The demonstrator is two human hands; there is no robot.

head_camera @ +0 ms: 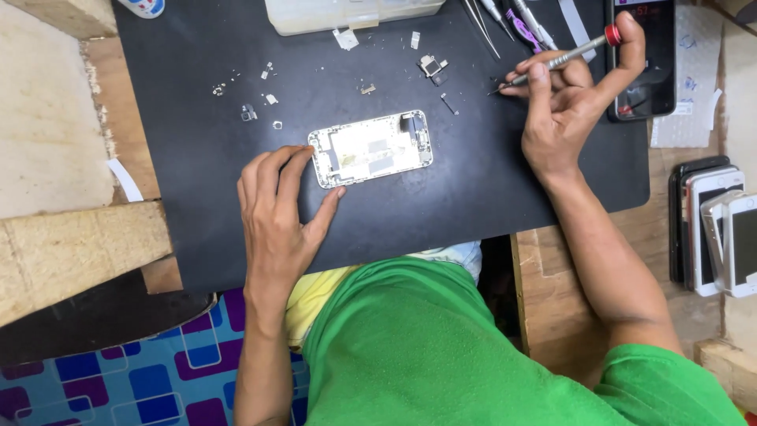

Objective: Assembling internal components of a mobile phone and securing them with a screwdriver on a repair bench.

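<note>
Opened phone chassis (pixel 371 147), screen removed, lying flat near the centre of a matte black work mat (pixel 197 197). The left hand (pixel 276 213), at about 8 o'clock from the chassis, lies spread and flat on the mat, fingertips and thumb touching the chassis's left end and lower corner but not closed around it. The right hand (pixel 564 110), at 2 o'clock and well apart from the chassis, pinches a slim precision screwdriver (pixel 556 59), index finger capping its red end, tip down on the mat. The chassis is probably light, rigid and thin, with fragile exposed parts inside; its metal rim looks the safest place to hold. Tiny screws and brackets (pixel 268 99) lie loose at 10 o'clock, easily scattered. A dark phone (pixel 643 71) lies at the mat's right edge; more phones (pixel 714 229) are stacked on the wooden bench, at 3 o'clock.
</note>
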